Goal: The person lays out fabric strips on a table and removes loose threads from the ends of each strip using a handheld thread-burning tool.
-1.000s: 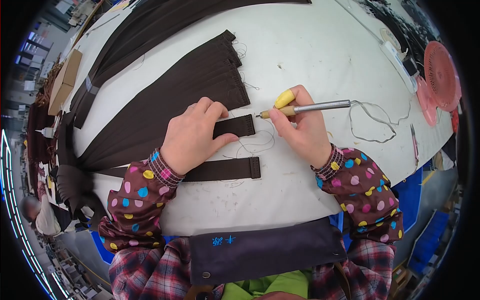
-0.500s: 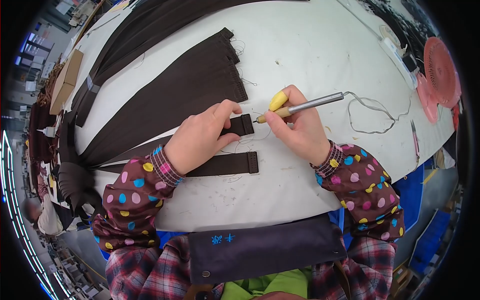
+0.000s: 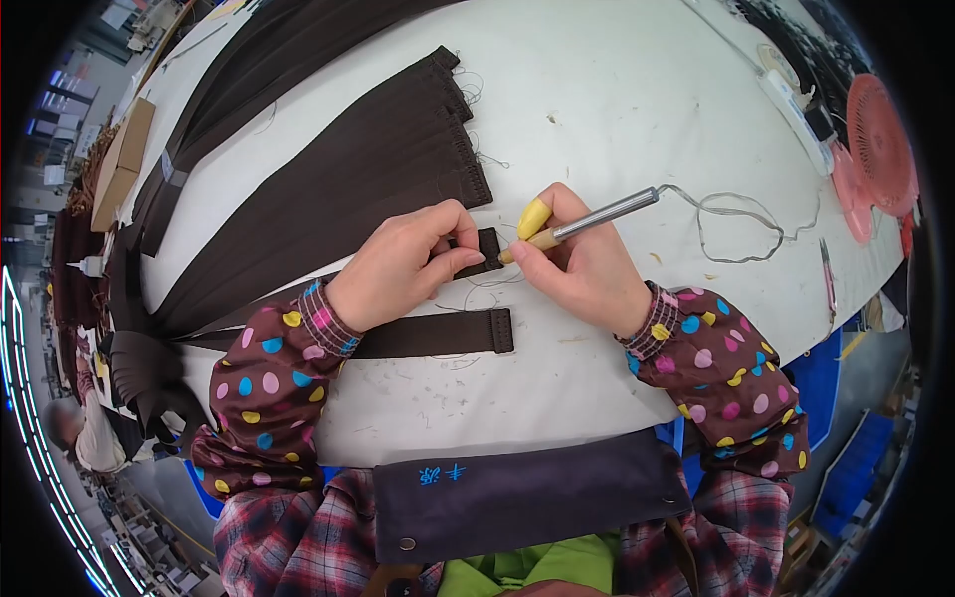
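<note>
My left hand (image 3: 406, 261) pinches a dark brown fabric strap (image 3: 488, 247) close to its stitched end, thumb and fingers together. In my right hand (image 3: 589, 261) is a corded pen-shaped tool (image 3: 609, 213), like a soldering iron, with a silver rear and a wood-coloured front. Its front end is at the strap's end; the tip itself is hidden, so contact cannot be told. A yellow finger cover (image 3: 534, 217) sits on a right finger. Just below lies a second strap (image 3: 428, 333) with a stitched end. Loose threads trail around both ends.
Above my left hand a fan of dark straps (image 3: 338, 179) lies on the white table (image 3: 597, 388), with another bundle (image 3: 229, 99) beyond it. To the right are a looped cord (image 3: 738, 261), tweezers (image 3: 828, 279), a power strip (image 3: 796, 114) and a pink fan (image 3: 875, 149). A cardboard box (image 3: 123, 164) stands left.
My right hand has moved slightly left, bringing the tool's front end to the strap's end. My left thumb has shifted up and closed with the fingers over the strap.
</note>
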The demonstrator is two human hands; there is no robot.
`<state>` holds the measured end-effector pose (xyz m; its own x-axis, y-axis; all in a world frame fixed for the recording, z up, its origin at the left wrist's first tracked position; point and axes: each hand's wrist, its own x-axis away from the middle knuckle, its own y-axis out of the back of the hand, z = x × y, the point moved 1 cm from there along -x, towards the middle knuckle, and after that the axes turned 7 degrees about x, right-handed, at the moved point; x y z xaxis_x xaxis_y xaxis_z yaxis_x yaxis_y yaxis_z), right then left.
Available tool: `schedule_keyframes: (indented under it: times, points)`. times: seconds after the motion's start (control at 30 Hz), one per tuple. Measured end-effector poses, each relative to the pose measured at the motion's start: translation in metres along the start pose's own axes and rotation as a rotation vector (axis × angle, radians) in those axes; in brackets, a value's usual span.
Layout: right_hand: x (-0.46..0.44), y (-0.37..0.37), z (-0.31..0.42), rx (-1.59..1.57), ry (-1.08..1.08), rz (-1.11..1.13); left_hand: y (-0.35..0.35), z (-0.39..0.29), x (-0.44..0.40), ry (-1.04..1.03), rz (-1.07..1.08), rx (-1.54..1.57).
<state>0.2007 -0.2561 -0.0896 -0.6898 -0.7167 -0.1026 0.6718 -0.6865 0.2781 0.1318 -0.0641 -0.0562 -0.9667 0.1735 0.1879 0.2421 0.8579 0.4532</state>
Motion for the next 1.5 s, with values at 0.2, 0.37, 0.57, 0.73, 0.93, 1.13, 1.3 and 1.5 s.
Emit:
schedule_keyframes:
  times: [0.2, 0.37, 0.57, 0.73, 0.93, 1.13, 1.3, 1.5]
  points:
    - [-0.001, -0.001, -0.001, 0.046, -0.008, 0.005, -0.001, 0.004, 0.000, 0.009, 0.000, 0.014]
    - [-0.001, -0.001, 0.000, 0.054, -0.004, 0.006, -0.001, 0.004, 0.000, 0.021, 0.002, 0.021]
    - [-0.001, -0.001, 0.000, 0.036, -0.007, -0.008, -0.003, 0.004, -0.001, 0.041, -0.052, 0.117]
    - [-0.001, 0.003, 0.001, -0.017, -0.013, -0.076, 0.002, -0.012, -0.007, -0.060, 0.042, -0.119]
    - [-0.001, 0.005, 0.000, 0.001, -0.034, -0.040, 0.011, -0.009, -0.027, -0.211, 0.243, -0.273]
    - [0.000, 0.003, 0.001, -0.035, -0.036, -0.039, 0.011, -0.008, -0.031, -0.030, 0.287, -0.063]
    - [-0.001, 0.003, 0.002, -0.036, -0.055, -0.038, 0.011, -0.007, -0.024, -0.010, 0.227, -0.010]
    - [-0.001, 0.001, 0.000, -0.052, -0.046, -0.035, 0.009, -0.005, -0.024, -0.033, 0.209, -0.039]
